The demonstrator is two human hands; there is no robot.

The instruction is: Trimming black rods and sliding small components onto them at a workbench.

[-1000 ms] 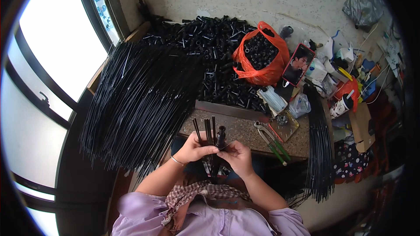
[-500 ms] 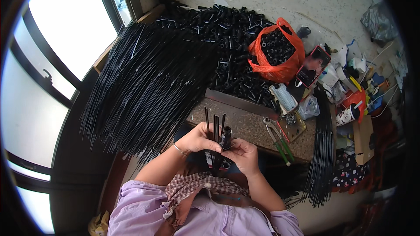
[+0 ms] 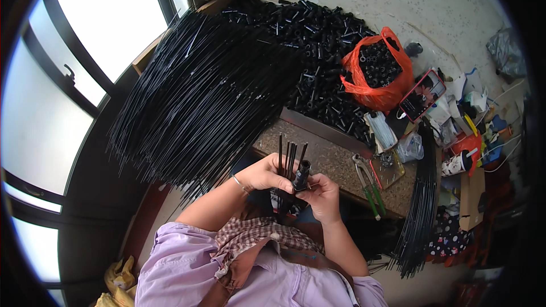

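My left hand (image 3: 266, 174) is closed around several thin black rods (image 3: 290, 156) that stand up past its fingers. Next to them a short black tubular fitting (image 3: 301, 175) is held upright between both hands, its hollow end facing up. My left thumb presses against its lower part. The fingertips of my right hand (image 3: 322, 198) pinch at the fitting's lower right side. A thin, light sliver shows at those fingertips, too small to name. The rods' lower ends hang beneath my hands, partly hidden.
A big sheaf of black rods (image 3: 193, 96) covers the table's left. Behind lie heaped black fittings (image 3: 324, 40) and an orange bag (image 3: 372, 99) full of them. Green-handled pliers (image 3: 367, 185), a phone (image 3: 422, 95) and a smaller rod bundle (image 3: 418, 216) are on the right.
The view has shifted, so the table and my hands sit differently in the picture. Both hands keep the same hold on the rods and fitting, with small finger movements at the right.
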